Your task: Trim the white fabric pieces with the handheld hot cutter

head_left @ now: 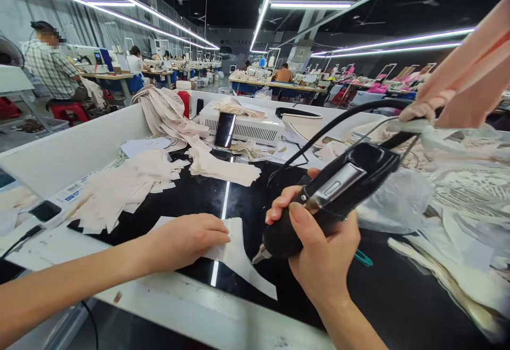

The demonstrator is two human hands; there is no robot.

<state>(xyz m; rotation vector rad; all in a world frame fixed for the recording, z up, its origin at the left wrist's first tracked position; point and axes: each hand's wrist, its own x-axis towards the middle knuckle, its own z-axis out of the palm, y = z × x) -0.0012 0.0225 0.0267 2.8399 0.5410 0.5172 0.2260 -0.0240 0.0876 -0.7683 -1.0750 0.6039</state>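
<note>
My right hand [324,254] is wrapped round a black corded handheld power tool [338,180] with a silver switch plate. Its small pointed metal tip [261,255] is down at the curved edge of a pale cut fabric piece [239,257]; I cannot tell if they touch. My left hand [191,238] lies flat on that piece, fingers stretched out and pressing it to the glossy black work surface [191,190]. Part of the fabric is hidden under the left hand. A black cable [319,132] runs from the tool in an arc to the left.
Stacked pale fabric pieces [127,185] lie at left, with another stack [223,167] ahead. A phone [225,129] leans on a white vented box [251,127]. Plastic bags [398,201] and fabric crowd the right, near a teal clip [363,257]. Pink cloth [470,74] hangs upper right.
</note>
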